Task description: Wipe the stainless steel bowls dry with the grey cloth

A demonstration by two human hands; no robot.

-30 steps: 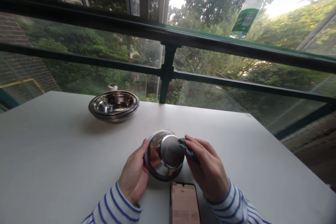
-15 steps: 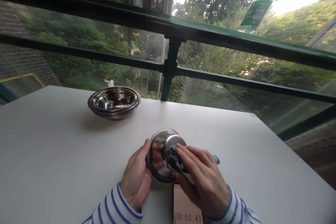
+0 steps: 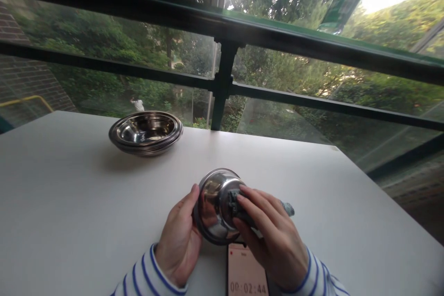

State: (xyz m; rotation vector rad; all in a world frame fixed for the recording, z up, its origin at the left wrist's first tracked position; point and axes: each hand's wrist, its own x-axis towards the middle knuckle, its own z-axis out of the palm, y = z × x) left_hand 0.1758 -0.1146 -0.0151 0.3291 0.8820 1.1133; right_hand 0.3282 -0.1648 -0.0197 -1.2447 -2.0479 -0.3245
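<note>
A shiny metal bowl [image 3: 212,203] is tilted on its side above the table, its outer base turned to the right. My left hand [image 3: 182,236] grips it by the rim from the left, thumb at the upper edge. In my right hand [image 3: 274,233] is a bunched grey-blue cloth [image 3: 234,201], pressed by the fingers against the bowl's base. One end of the cloth sticks out past the right side of that hand. Below the bowl lies a phone [image 3: 244,270] with a running timer, partly covered by my right hand.
A stack of metal bowls [image 3: 145,145] stands at the back left of the white table [image 3: 69,203]. Behind the table runs a dark green railing [image 3: 222,83] with glass panes. A plastic bottle [image 3: 343,7] with a green label stands on the top rail.
My right hand and the cloth have shifted slightly right and up across the bowl's base. The left hand keeps its hold. The view has tilted a little, and the timer moved up one second.
</note>
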